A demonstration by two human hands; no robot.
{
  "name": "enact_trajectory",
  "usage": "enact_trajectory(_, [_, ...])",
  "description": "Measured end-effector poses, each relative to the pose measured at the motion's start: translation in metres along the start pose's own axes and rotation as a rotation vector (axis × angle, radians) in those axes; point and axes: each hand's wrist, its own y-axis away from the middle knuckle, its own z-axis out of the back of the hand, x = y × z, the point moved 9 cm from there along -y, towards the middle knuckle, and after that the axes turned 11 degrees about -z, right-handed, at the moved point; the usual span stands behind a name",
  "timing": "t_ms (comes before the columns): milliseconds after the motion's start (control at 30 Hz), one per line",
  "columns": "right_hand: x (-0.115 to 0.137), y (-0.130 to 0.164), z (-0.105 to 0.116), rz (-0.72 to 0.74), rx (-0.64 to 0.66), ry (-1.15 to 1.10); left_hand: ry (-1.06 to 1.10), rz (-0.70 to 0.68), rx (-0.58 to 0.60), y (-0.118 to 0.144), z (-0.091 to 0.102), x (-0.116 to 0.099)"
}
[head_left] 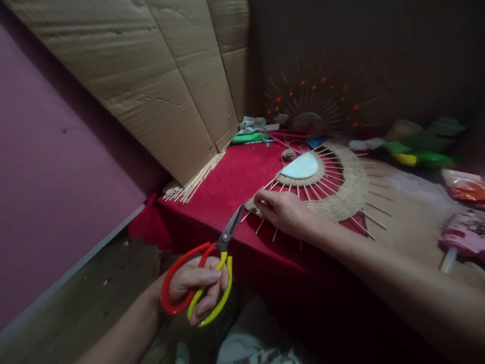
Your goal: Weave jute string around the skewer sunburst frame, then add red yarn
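Note:
Red-and-yellow-handled scissors (pixel 225 237) are in my left hand (pixel 202 283), its fingers through the loops. Their blades look nearly closed, with the tips at the left end of a woven half-circle (pixel 354 177) of twine and thin sticks. At that same end, my right hand (pixel 282 210) pinches the woven edge; its fingertips hide exactly what strand is between them. The half-circle has a light blue centre piece (pixel 302 166) and sticks fanning outward. A small ball of twine (pixel 288 155) lies just behind it, with a loose strand.
A red cloth (pixel 235 177) covers the table. Loose sticks (pixel 202 174) lie at its left edge against a tall cardboard sheet (pixel 151 86). A pink glue gun (pixel 464 235) lies at right. Behind stands a flower-dotted stick fan (pixel 312 98).

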Motion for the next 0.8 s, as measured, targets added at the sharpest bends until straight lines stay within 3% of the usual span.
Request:
enact_trajectory(267, [-0.004, 0.0, -0.001, -0.002, 0.0, -0.074, 0.012, 0.015, -0.101, 0.004, -0.009, -0.002])
enact_trajectory(400, [-0.008, 0.002, 0.004, -0.028, -0.003, -0.151, -0.124, 0.024, -0.104, 0.014, -0.008, -0.018])
enact_trajectory(500, [-0.005, 0.006, 0.007, -0.001, 0.027, -0.158, -0.499, 0.023, -0.243, 0.016, 0.013, -0.054])
enact_trajectory(567, [0.0, 0.011, 0.008, 0.052, 0.049, -0.136, -1.003, -0.006, -0.421, 0.012, 0.032, -0.097])
enact_trajectory(633, [0.002, 0.016, 0.008, 0.097, 0.063, -0.122, -1.515, -0.071, -0.628, 0.004, 0.038, -0.147])
enact_trajectory(700, [0.001, 0.02, 0.007, 0.122, 0.066, -0.136, -1.879, 0.101, -0.827, -0.006, 0.046, -0.178])
enact_trajectory(800, [-0.003, 0.024, 0.007, 0.132, 0.056, -0.186, -2.064, 0.286, -0.829, -0.036, 0.056, -0.198])
